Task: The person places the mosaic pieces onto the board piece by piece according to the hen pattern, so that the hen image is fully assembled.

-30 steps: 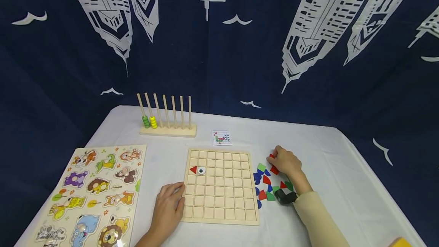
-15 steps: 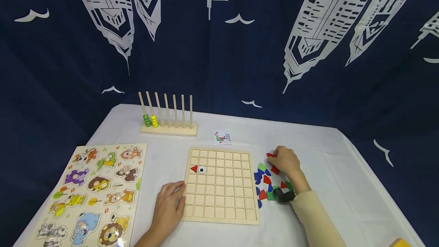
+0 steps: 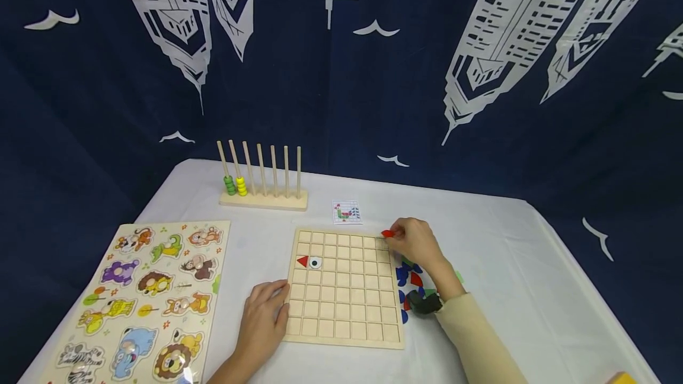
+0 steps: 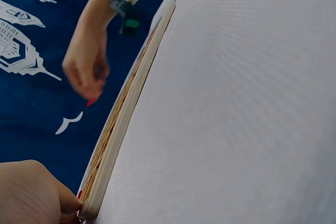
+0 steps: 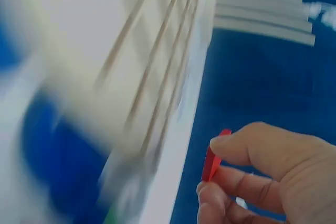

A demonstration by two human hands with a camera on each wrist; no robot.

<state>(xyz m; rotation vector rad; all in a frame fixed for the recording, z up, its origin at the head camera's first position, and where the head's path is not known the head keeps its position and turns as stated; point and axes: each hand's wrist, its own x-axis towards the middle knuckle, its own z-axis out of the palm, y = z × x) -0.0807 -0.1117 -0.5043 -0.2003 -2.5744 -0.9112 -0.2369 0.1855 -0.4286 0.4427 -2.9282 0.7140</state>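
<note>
A wooden grid board (image 3: 344, 286) lies on the white table, with a red triangle (image 3: 302, 261) and an eye tile (image 3: 315, 263) in its upper left cells. My right hand (image 3: 413, 243) pinches a small red piece (image 3: 387, 233) over the board's top right corner; the right wrist view shows the red piece (image 5: 211, 162) between thumb and fingers. My left hand (image 3: 261, 319) rests flat on the board's lower left edge (image 4: 126, 111). Loose red, blue and green pieces (image 3: 409, 280) lie right of the board.
A pattern card (image 3: 345, 211) lies behind the board. A peg rack (image 3: 262, 179) with green and yellow beads stands at the back left. An animal puzzle (image 3: 144, 298) lies at the left. A yellow object (image 3: 621, 377) shows at the lower right edge.
My right hand has lifted a red piece out of the loose pile and carried it left to the board's top right corner. The left hand has stayed put.
</note>
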